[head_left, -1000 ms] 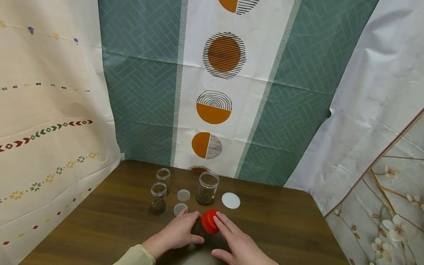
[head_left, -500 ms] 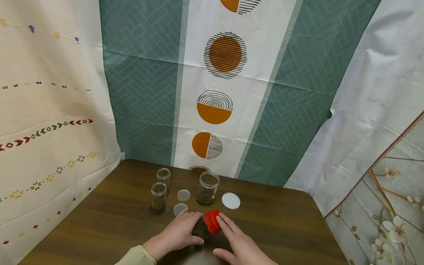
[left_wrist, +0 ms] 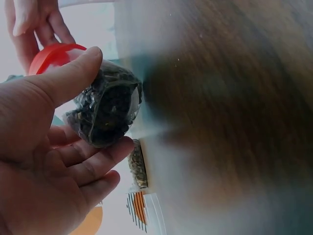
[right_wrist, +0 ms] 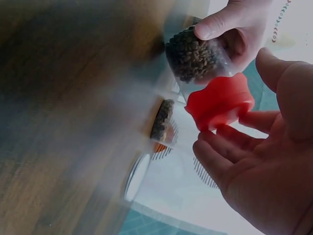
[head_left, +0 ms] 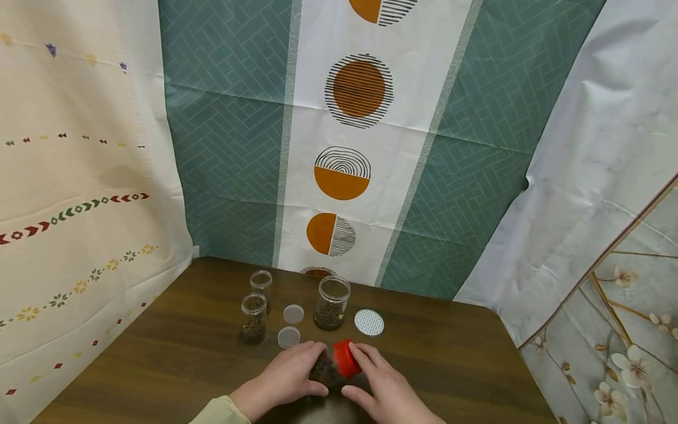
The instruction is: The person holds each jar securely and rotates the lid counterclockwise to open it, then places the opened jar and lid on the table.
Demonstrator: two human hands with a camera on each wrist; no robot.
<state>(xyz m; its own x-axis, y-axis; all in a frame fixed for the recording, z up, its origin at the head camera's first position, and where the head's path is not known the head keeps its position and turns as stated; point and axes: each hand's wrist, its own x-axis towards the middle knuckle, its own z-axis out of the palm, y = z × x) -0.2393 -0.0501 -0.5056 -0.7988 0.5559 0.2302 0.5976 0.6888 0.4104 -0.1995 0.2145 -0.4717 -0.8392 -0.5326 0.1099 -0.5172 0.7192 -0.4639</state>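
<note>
My left hand (head_left: pixel 288 377) grips a clear jar (right_wrist: pixel 190 54) partly filled with small dark brown grains. The jar is tilted, its red scalloped lid (right_wrist: pixel 222 103) pointing right towards my right hand (head_left: pixel 389 386). In the left wrist view, the thumb lies over the jar (left_wrist: pixel 110 107) and the fingers pass under it. Fingertips of my right hand touch the lid's outer side, while its thumb stays apart from the lid. The base of the jar is close over the table in both wrist views. In the head view my left hand hides much of the jar.
Beyond my hands stand a wide open jar (head_left: pixel 331 306) of grains and two narrower open jars, the nearer (head_left: pixel 253 324) with grains. Two small clear lids (head_left: pixel 289 337) and a round white patterned lid (head_left: pixel 369 322) lie on the wooden table (head_left: pixel 450 353). Cloths hang behind and beside it.
The red lid has swung to the right and the jar has tilted further, showing more of its grains. My right fingers have followed the lid slightly rightward.
</note>
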